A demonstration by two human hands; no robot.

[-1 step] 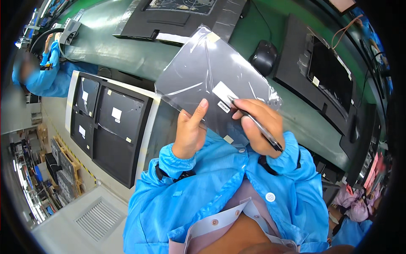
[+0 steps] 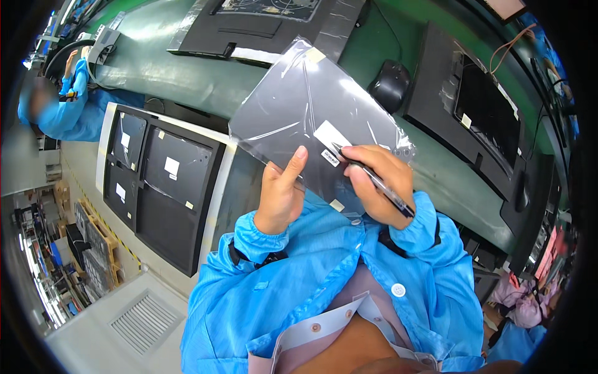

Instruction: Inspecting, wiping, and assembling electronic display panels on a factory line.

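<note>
My left hand (image 2: 280, 193) grips the near left edge of a flat grey panel (image 2: 280, 106) wrapped in clear plastic film, its thumb on top. The panel is tilted, and small yellow tabs (image 2: 315, 55) sit at its corners. A white label (image 2: 330, 132) is stuck near its middle, with a smaller barcode sticker (image 2: 329, 158) beside it. My right hand (image 2: 383, 174) pinches a dark pen (image 2: 392, 198), and the pen's tip is at the label. Any marks on the label are too small to make out.
At left stands a black compartmented tray (image 2: 168, 234) with several film-covered panels. Black housings lie on the green bench, one at the top (image 2: 261, 37), another at right (image 2: 436, 100). Between them sits a black mouse (image 2: 389, 86). A person in blue (image 2: 81, 118) works at far left.
My right hand has shifted slightly left with the pen, and its tip has moved across the label. The panel and my left hand have hardly moved.
</note>
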